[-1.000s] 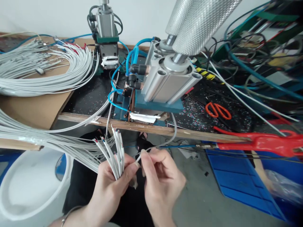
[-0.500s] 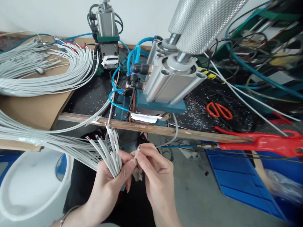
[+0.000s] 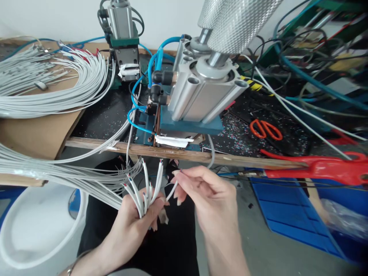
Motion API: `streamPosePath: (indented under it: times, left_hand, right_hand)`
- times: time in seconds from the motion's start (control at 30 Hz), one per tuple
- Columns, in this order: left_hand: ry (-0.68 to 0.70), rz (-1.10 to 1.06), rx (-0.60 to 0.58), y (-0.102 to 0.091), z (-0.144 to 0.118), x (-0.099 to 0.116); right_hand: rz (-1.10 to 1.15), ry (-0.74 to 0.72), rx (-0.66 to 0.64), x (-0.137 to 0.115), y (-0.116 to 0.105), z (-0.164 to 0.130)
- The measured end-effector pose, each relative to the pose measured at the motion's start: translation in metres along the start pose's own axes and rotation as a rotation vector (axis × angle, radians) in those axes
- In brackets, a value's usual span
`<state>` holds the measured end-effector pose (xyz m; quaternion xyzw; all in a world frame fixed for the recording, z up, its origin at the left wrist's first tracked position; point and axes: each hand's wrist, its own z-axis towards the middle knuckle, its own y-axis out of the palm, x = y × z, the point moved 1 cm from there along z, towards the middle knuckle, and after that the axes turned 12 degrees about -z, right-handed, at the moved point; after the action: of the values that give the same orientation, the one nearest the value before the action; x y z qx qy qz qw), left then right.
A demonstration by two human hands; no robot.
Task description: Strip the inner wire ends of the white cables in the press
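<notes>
My left hand (image 3: pixel 138 218) is closed round a fanned bunch of white cables (image 3: pixel 146 193), whose cut ends point up and show small red and blue cores. One white cable (image 3: pixel 171 191) runs from that grip to my right hand (image 3: pixel 209 191), which pinches its end between thumb and fingertips. The tip itself is mostly hidden by the fingers. Behind my left hand, the long bundle of white cables (image 3: pixel 71 178) trails off to the left. A small pale scrap (image 3: pixel 163 217) shows just below the left fingers.
A pneumatic machine (image 3: pixel 198 92) stands at the bench edge (image 3: pixel 230 159); a smaller one (image 3: pixel 123 50) is behind it. Coiled cables (image 3: pixel 94 82) lie on cardboard at left. Orange-handled scissors (image 3: pixel 266 129) and a red air gun (image 3: pixel 316 170) are at right. A white bucket (image 3: pixel 43 226) stands lower left.
My right hand has moved right and slightly up, drawing one cable's end away from the bunch. The cables in my left hand have spread apart. The view has shifted slightly.
</notes>
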<state>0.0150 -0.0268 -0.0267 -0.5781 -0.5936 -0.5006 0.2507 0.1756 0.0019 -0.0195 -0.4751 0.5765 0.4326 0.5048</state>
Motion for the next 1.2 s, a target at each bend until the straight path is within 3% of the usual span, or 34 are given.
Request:
streamPosePath:
  times: [0.13,0.33,0.43,0.5,0.57,0.63,0.67,0.73,0.83,0.9,1.07,1.2]
  left_hand:
    - [-0.046,-0.04,-0.089,-0.003,0.001,0.003]
    - [-0.082,-0.11,-0.065,-0.005,0.001,0.004]
    - [-0.119,-0.047,-0.101,-0.005,-0.002,0.005]
    - [-0.12,0.066,-0.159,-0.004,-0.004,0.008]
    - [-0.093,0.183,-0.233,-0.003,-0.006,0.011]
    - [-0.069,0.216,-0.267,-0.002,-0.008,0.012]
    - [-0.061,0.189,-0.251,-0.001,-0.009,0.012]
    - [-0.034,0.085,-0.169,0.001,-0.009,0.011]
    - [0.001,-0.037,-0.06,0.003,-0.008,0.004]
    - [0.0,-0.086,-0.015,0.003,-0.007,0.001]
    - [-0.002,-0.163,0.086,0.0,-0.001,0.0]
    - [0.013,-0.182,0.079,0.001,0.0,0.001]
  right_hand:
    - [0.003,0.084,-0.307,-0.008,-0.011,0.005]
    - [-0.073,0.151,-0.323,-0.017,-0.019,0.005]
    - [-0.295,0.117,-0.432,-0.025,-0.026,0.011]
    - [-0.514,0.086,-0.583,-0.031,-0.032,0.021]
    - [-0.638,0.099,-0.821,-0.035,-0.035,0.034]
    - [-0.571,0.213,-1.007,-0.035,-0.033,0.044]
    - [-0.474,0.278,-1.024,-0.033,-0.029,0.046]
    - [-0.202,0.37,-0.895,-0.025,-0.018,0.044]
    - [0.221,0.458,-0.591,-0.008,0.004,0.024]
    - [0.388,0.507,-0.432,0.003,0.015,0.008]
    - [0.267,0.192,-0.102,0.013,0.019,-0.011]
    - [0.119,0.097,-0.087,0.018,0.015,-0.016]
